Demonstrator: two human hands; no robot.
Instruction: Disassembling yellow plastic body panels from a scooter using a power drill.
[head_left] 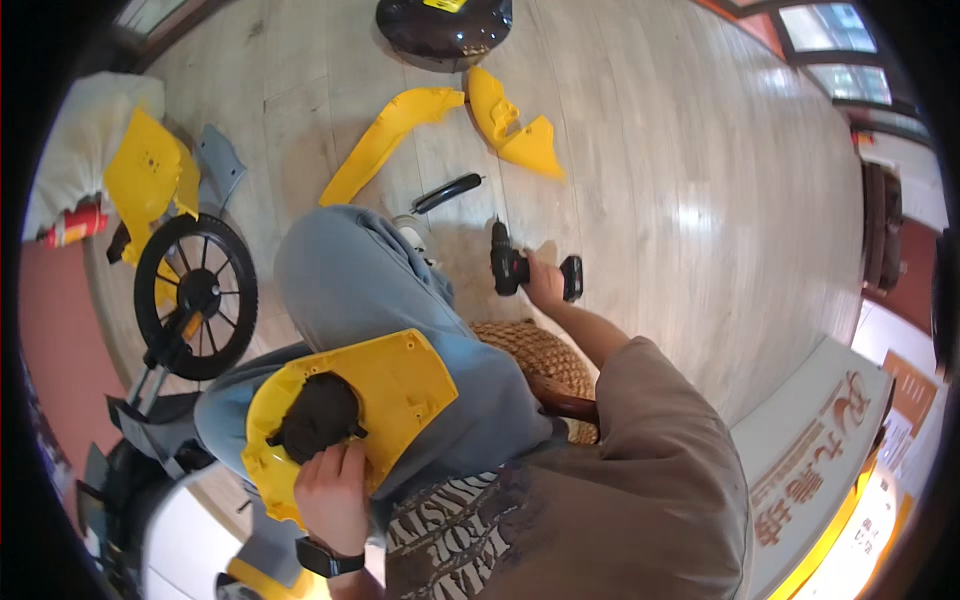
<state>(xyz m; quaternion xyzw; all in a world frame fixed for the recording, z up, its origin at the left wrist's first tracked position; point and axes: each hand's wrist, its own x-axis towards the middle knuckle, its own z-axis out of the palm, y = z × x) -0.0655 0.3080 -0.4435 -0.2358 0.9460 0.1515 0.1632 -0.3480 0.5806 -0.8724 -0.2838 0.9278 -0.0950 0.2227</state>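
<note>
A yellow plastic panel (405, 375) lies across my lap, its inner side with small screw posts facing up. On it sits a dark rounded part (322, 412) with small tabs at its edge. My left hand (333, 492) reaches over the panel's near edge, fingers bent and pressed together against the dark part's lower rim. Out to the right, my right hand (544, 282) is closed round the grip of a black cordless drill (508, 262). The drill is held over the floor, its chuck pointing away from me, apart from the panel.
Two curved yellow panels (385, 138) and a black, handle-like part (448, 193) lie on the wood floor (680, 200) ahead. A glossy dark shell (445, 30) sits farther off. At left stand a spoked wheel (197, 295) and another yellow panel (150, 170). A woven seat (530, 350) is beside my leg.
</note>
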